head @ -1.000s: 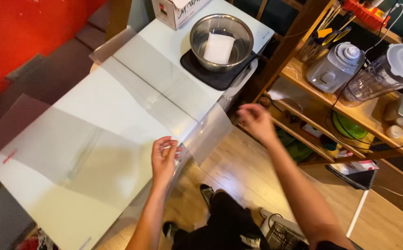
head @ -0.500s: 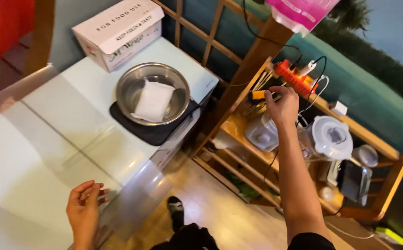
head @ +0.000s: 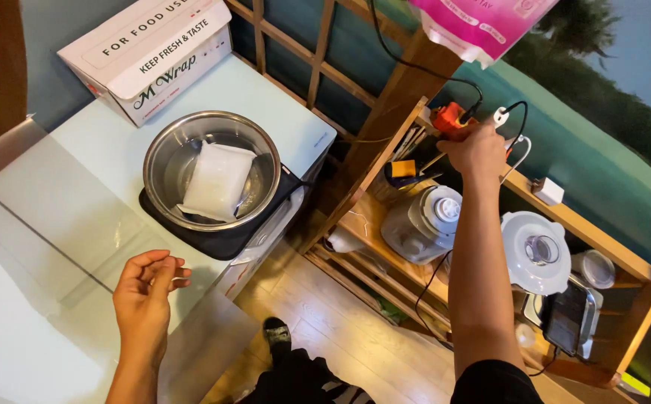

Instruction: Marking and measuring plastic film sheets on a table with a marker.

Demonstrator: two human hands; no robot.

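Right hand point(head: 479, 150) is stretched out to the wooden shelf rack point(head: 602, 258), fingers curled around a small red-orange tool with a black cord point(head: 449, 120), so that's a closed grip on the tool's body, with the cord trailing off past the knuckles. It looks light, rigid plastic, easy to hold by the chunky middle; I'd guess the cord could snag. Just below the wrist sit a grey rice cooker point(head: 424, 222) and a clear blender jug with a white lid point(head: 535, 251). Left hand point(head: 145, 288) rests loose and half-open, holding nothing, on the pale tabletop point(head: 48, 202), near a steel bowl with a white packet inside point(head: 213, 170).
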